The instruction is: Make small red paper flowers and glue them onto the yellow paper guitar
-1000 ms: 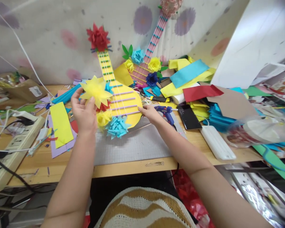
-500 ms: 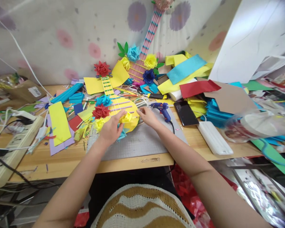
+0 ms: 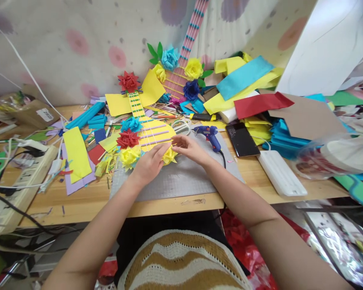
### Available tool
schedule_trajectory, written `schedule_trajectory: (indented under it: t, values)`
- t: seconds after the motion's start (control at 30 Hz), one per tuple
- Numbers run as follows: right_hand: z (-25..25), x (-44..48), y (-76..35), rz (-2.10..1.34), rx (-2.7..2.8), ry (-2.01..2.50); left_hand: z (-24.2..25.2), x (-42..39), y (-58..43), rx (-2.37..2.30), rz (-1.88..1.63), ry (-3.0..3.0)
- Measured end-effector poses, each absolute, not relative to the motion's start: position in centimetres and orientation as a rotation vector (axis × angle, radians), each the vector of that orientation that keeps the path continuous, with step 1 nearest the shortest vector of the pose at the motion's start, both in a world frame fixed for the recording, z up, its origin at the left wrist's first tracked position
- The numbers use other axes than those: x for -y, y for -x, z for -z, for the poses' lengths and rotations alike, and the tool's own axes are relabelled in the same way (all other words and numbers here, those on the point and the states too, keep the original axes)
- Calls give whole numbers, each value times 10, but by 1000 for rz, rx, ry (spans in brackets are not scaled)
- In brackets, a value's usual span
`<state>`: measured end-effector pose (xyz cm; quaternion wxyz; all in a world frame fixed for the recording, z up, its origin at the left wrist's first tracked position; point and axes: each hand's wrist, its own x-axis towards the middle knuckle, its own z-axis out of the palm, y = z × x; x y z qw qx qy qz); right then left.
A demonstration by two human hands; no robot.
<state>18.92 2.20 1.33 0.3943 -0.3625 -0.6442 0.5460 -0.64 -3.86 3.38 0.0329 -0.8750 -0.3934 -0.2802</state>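
While the wooden table runs across the middle of the frame under heaps of coloured paper, a grey mat lies at its near edge, just below centre. A yellow paper guitar rests on the mat's upper left part. Left hand and right hand meet at centre frame. A blue glue gun lies just right of them, untouched. Tiniest bit: a small yellow paper flower, pinched narrow between both hands' fingertips, right at the guitar's lower right rim.
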Motion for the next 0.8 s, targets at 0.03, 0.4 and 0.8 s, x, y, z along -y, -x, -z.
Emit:
schedule_trajectory:
  t: [0.03,0.4,0.8]
  values:
    - [-13,-22,-189,-1400,1629,887,-35,39,6,1219,853,2708]
    - [-4,-22,-180,-1410,1547,860,-61,44,19,1413,744,2910]
    - [-4,-19,-177,-1174,1659,946,-67,32,21,1772,834,2728]
